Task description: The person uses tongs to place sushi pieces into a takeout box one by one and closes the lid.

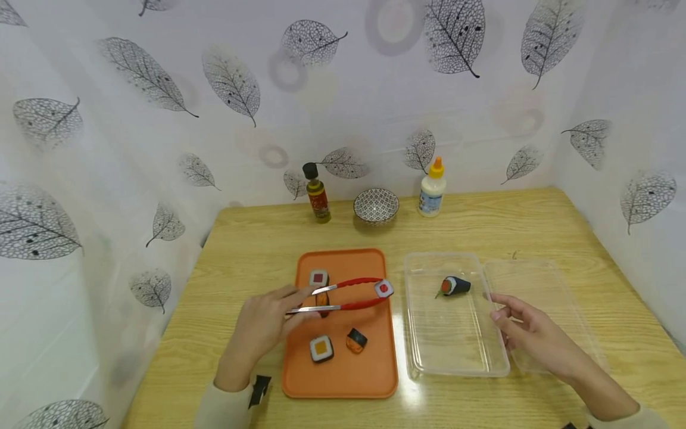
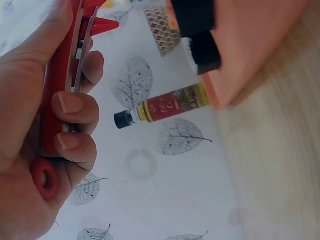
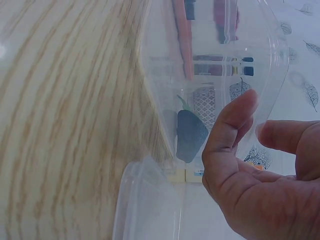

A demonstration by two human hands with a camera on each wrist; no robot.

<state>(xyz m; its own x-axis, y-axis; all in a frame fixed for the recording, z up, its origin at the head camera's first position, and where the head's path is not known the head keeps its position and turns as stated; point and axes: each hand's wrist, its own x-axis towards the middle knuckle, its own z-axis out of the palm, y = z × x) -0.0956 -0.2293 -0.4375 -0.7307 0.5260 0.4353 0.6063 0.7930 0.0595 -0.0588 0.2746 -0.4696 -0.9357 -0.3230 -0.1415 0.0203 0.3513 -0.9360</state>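
Behind all the things we saw a leaf-printed cloth (image 1: 321, 113), and before it a wooden table (image 1: 257, 238). If twelve o'clock pointed away from the person, the clear container (image 1: 445, 339) lay at three o'clock of the orange tray (image 1: 343, 381), just beside it, and what looked like a flat clear lid (image 1: 536, 280) was farther at three o'clock.

The left hand (image 1: 262, 325) had its fingers curled round the red tongs (image 1: 361, 304); the right hand (image 1: 530, 333) pinched, as we judged, the container's three o'clock wall between thumb and fingers. The long axis of the tongs went from nine to three o'clock, with tips toward the container.

Around twelve to one o'clock of the tray stood a patterned bowl (image 1: 376, 207) and a white bottle (image 1: 430, 196). Inside the container, toward its twelve o'clock end, lay a dark cone roll (image 1: 457, 286).

The smallest was the red-centred roll (image 1: 383, 289), held between the tips of the tongs, over the tray's three o'clock edge. It was at nearly three o'clock from the left hand, the nearer one, and between nine and ten from the right. Its own long axis we could not tell.
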